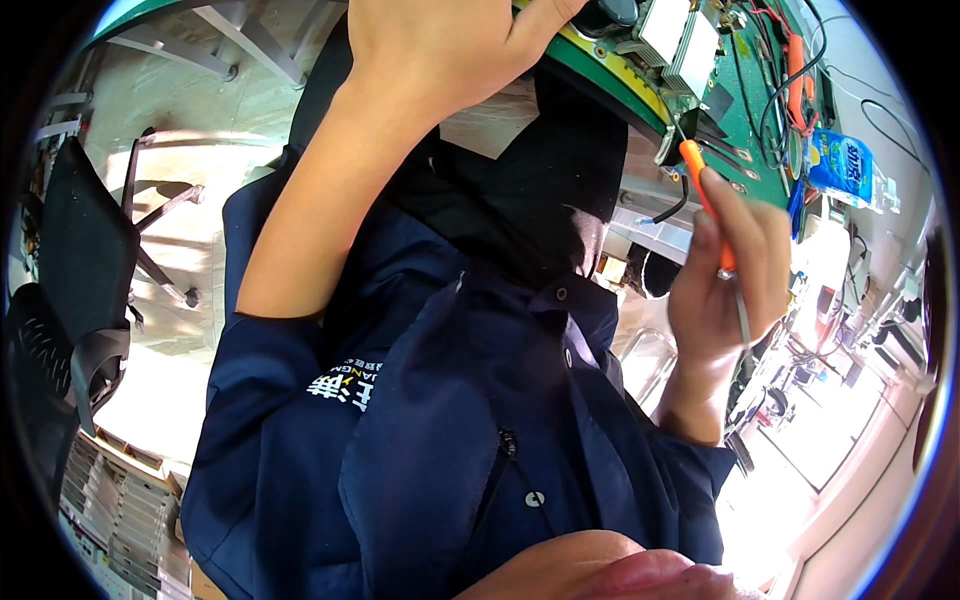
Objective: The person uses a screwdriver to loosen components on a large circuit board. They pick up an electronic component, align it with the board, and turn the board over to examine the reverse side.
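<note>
My right hand (757,262) is closed around an orange pen-shaped tool (697,170) with a thin tip and a grey cord trailing from its rear end. The tip points at the near edge of a circuit board (620,65), beside a black part with metal legs. On the board stand finned metal heat sinks (690,62) and a round black component (612,14). My left hand (430,45) reaches to the table at the top, its thumb stretched toward the board. The upper edge of the picture cuts off its other fingers, so what they touch is hidden.
The green table top (762,185) carries loose wires and an orange device (796,85) at the right. Beside them lies a blue-labelled clear plastic packet or bottle (843,165). A black office chair (75,260) stands on the left, near a grey crate (115,500).
</note>
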Motion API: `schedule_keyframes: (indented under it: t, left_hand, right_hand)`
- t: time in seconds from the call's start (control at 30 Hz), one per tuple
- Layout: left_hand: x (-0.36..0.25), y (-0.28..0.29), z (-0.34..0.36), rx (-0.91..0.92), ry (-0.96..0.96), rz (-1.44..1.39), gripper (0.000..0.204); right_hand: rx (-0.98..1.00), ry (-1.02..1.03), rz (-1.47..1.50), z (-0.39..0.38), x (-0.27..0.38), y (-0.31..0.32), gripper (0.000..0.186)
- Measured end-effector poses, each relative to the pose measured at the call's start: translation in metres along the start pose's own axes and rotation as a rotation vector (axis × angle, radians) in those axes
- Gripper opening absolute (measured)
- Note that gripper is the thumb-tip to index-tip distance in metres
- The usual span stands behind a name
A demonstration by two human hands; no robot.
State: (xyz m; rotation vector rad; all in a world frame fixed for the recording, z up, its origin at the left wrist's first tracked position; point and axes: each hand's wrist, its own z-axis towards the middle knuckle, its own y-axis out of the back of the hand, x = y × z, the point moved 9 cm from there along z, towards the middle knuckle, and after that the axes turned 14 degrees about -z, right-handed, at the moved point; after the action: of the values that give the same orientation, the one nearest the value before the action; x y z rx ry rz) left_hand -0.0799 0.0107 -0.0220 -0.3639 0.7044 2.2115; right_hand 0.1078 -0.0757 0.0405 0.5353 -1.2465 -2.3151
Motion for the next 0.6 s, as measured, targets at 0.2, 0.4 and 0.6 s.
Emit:
schedule_keyframes:
  t: [0.2,0.4,0.6]
  left_hand:
    - [-0.001,0.001,-0.001,-0.035,-0.032,0.003,0.059]
    - [-0.001,0.002,0.0,-0.029,-0.022,-0.033,0.058]
    - [0.0,0.002,-0.001,-0.055,-0.048,-0.078,0.057]
  right_hand:
    - [-0.009,-0.058,0.112,0.023,-0.02,0.004,0.024]
    - [0.029,0.169,-0.073,0.013,0.012,-0.002,0.024]
    - [0.099,0.116,-0.187,-0.014,0.03,-0.018,0.032]
